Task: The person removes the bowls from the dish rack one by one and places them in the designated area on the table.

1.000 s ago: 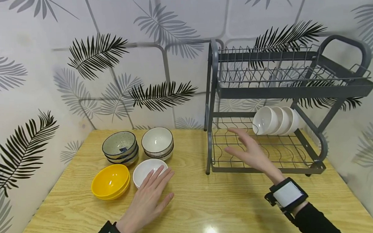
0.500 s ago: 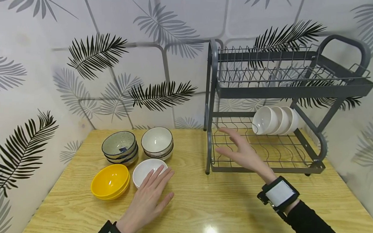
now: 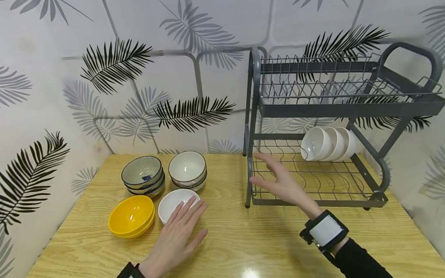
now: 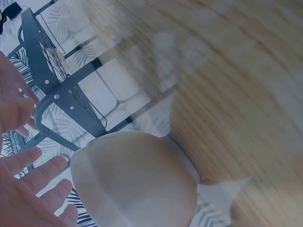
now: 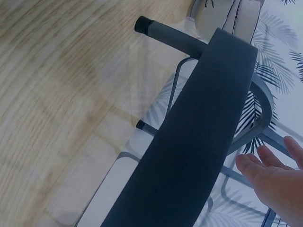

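My left hand hovers with fingers spread over the near right side of a white bowl, hiding part of it. In the left wrist view, the white bowl stands beside the fingers of that hand. My right hand, holding nothing, reaches in front of the lower tier of a dark grey dish rack, thumb and fingers apart. Seen from the right wrist, its fingers lie near a broad dark bar of the rack. Several white bowls lean tilted in the lower tier.
Left of the rack, on the wooden table, sit stacked yellow bowls, grey-green bowls with blue marks and brown-rimmed white bowls. The rack's upper wire tier overhangs the lower one. A patterned wall stands close behind.
My right hand has drifted left across the front of the rack, its fingers now at the left post. The left hand and the bowls have kept their places.
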The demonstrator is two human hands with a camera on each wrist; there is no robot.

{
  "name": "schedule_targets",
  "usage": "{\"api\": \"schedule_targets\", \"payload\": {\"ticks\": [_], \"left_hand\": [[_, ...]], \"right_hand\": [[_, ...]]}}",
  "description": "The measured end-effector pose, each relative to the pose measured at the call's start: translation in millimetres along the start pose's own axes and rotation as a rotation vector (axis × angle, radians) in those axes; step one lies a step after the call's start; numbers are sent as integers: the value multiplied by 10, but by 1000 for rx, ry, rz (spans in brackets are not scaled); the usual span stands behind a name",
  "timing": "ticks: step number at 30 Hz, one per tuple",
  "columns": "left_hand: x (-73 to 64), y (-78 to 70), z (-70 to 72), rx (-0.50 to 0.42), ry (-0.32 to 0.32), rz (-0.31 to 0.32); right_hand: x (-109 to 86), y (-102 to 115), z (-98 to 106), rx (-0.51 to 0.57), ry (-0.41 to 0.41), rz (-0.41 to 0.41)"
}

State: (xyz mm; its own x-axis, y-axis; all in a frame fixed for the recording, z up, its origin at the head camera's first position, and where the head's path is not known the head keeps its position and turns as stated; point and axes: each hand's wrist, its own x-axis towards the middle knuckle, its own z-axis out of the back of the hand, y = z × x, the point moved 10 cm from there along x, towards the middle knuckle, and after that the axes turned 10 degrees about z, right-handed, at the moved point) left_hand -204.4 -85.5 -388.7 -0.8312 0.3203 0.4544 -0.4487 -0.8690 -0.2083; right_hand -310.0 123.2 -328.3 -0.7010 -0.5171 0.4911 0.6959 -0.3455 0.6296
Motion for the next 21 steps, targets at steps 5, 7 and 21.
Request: {"api": "schedule_targets", "payload": {"ticks": [5,7,21], "left_hand": [[3,-2,8,-2,-1,-1],[5,-3,7,-1,-1,1],[71,-35,-3,-98,13,17]], "right_hand": [[27,12,-76,30,9,10],[33,12,-101,33,12,18],[10,16,-261,87,-16,-40]]}}
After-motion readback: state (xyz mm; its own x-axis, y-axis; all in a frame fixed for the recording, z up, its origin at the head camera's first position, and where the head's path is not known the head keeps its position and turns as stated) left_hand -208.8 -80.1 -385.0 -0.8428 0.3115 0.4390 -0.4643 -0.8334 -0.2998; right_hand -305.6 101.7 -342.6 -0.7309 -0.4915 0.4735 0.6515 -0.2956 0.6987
